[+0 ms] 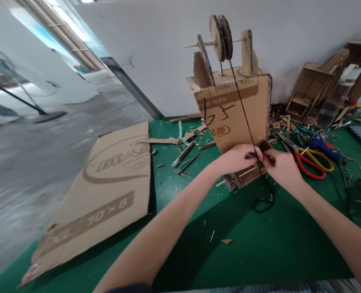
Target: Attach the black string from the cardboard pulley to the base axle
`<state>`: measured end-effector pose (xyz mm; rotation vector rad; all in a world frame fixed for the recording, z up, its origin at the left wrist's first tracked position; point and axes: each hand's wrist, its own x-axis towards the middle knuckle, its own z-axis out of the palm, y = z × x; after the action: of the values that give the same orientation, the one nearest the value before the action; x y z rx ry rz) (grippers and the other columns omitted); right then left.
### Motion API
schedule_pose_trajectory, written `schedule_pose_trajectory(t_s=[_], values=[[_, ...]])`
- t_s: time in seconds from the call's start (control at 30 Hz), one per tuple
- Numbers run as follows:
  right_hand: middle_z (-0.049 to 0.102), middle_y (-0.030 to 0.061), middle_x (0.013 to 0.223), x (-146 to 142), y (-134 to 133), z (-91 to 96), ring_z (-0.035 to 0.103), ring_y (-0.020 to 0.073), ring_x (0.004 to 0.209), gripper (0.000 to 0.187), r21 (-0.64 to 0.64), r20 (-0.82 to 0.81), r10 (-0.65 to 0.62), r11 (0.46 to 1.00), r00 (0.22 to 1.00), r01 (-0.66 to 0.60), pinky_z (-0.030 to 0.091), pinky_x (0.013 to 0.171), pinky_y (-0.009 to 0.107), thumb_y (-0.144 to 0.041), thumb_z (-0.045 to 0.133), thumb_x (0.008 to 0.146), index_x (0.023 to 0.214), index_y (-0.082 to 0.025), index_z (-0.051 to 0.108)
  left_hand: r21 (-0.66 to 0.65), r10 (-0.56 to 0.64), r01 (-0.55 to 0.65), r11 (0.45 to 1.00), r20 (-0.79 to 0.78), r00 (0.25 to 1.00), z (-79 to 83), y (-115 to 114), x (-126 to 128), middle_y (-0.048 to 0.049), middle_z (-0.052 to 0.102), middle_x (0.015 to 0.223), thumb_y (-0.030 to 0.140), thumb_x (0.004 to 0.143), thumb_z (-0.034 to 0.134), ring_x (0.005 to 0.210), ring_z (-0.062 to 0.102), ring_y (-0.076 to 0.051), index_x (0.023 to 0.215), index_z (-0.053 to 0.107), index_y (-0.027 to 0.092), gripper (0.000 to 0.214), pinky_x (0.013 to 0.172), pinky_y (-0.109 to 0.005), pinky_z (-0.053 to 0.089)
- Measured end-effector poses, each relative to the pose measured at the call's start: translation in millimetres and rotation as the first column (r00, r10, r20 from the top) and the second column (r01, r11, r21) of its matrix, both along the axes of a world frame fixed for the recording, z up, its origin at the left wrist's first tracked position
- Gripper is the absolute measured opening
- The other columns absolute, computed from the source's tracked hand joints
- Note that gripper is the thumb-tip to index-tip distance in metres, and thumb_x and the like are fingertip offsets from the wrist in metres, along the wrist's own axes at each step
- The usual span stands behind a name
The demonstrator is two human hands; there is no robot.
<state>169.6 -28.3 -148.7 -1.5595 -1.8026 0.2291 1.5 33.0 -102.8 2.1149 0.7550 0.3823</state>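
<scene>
A cardboard box structure (244, 106) stands upright on the green table, with a cardboard pulley wheel (226, 38) on a thin stick held between two uprights at its top. From the wheel a black string (242, 103) runs taut down to my hands, and its loose end curls on the table below. My left hand (241, 156) pinches the string at the lower front of the box. My right hand (281, 165) is close beside it, fingers pinched at the same string. A small cardboard ledge (244, 177) juts out beneath my hands.
Red-and-yellow-handled scissors (313, 162) and a blue glue gun (323, 146) lie to the right. Behind them stand a clear bottle (335, 97) and more cardboard pieces (314, 81). A large cardboard sheet (107, 183) overhangs the table's left edge. Scraps litter the table (259, 252).
</scene>
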Motion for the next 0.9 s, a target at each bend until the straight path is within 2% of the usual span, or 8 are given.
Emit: schedule_pose_trajectory(t_s=[0.1,0.23,0.37,0.47,0.53,0.7,0.9], values=[[0.068,0.0028,0.074,1.5,0.1,-0.2,0.058,0.0158,0.061,0.019,0.002,-0.024,0.025,1.0,0.999,-0.025,0.04,0.059,0.027,-0.02,0.049,0.084,0.087,-0.021,0.068,0.024,0.053,-0.053,0.998,-0.03,0.998,-0.8,0.0,1.6,-0.001,0.071,0.081,0.012,0.076,0.052,0.078,0.067,-0.013,0.084,0.066,0.017,0.017,0.075,-0.025,0.052],[0.07,0.0055,0.092,1.5,-5.2,-1.2,0.063,0.0179,0.072,0.024,0.028,-0.082,0.038,0.999,0.996,-0.036,0.045,0.065,0.029,-0.019,0.05,0.083,0.104,-0.021,0.061,0.134,0.095,-0.083,0.988,-0.085,0.992,1.9,-2.2,3.2,-0.0012,0.071,0.082,0.011,0.074,0.052,0.077,0.065,-0.014,0.083,0.069,0.018,0.02,0.073,-0.026,0.051],[0.066,0.0018,0.078,-0.6,-13.6,0.9,0.061,0.0179,0.069,0.013,-0.001,-0.075,0.083,0.997,0.994,-0.083,0.044,0.06,0.028,-0.024,0.055,0.081,0.094,-0.022,0.054,0.197,0.117,-0.101,0.975,-0.071,0.991,4.0,-5.4,2.5,-0.001,0.069,0.083,0.014,0.074,0.054,0.075,0.063,-0.014,0.087,0.063,0.018,0.016,0.07,-0.026,0.05],[0.064,0.0038,0.087,-3.1,-16.2,1.7,0.059,0.0161,0.07,0.007,0.049,0.004,0.123,0.991,0.992,-0.123,0.044,0.06,0.027,-0.027,0.054,0.083,0.087,-0.021,0.055,0.187,0.133,-0.124,0.974,-0.034,0.991,5.4,-7.1,0.7,-0.0013,0.067,0.085,0.016,0.076,0.055,0.075,0.063,-0.014,0.092,0.058,0.019,0.017,0.071,-0.027,0.05],[0.064,0.0044,0.094,-4.5,-15.8,0.7,0.059,0.0155,0.071,0.011,0.066,0.062,0.119,0.99,0.991,-0.123,0.045,0.062,0.027,-0.028,0.051,0.086,0.09,-0.021,0.059,0.176,0.145,-0.141,0.974,-0.013,0.989,7.3,-7.8,-0.8,-0.0018,0.066,0.086,0.016,0.076,0.055,0.077,0.063,-0.014,0.094,0.055,0.019,0.019,0.072,-0.028,0.05],[0.066,0.0046,0.096,-4.6,-13.2,-4.6,0.061,0.0176,0.077,0.021,0.095,0.169,0.054,0.993,0.984,-0.07,0.044,0.062,0.028,-0.029,0.047,0.091,0.101,-0.022,0.064,0.13,0.141,-0.143,0.981,0.03,0.99,12.8,-8.1,-3.6,-0.0017,0.063,0.088,0.019,0.077,0.057,0.078,0.061,-0.013,0.1,0.051,0.019,0.024,0.074,-0.029,0.05],[0.066,0.0037,0.087,-5.2,-14.0,-5.4,0.06,0.015,0.07,0.016,0.14,0.081,0.101,0.984,0.992,-0.112,0.044,0.063,0.026,-0.027,0.049,0.089,0.095,-0.021,0.063,0.088,0.158,-0.166,0.982,0.097,0.983,11.4,-7.4,-3.5,-0.001,0.061,0.089,0.016,0.077,0.057,0.08,0.06,-0.012,0.104,0.05,0.019,0.028,0.076,-0.028,0.05]])
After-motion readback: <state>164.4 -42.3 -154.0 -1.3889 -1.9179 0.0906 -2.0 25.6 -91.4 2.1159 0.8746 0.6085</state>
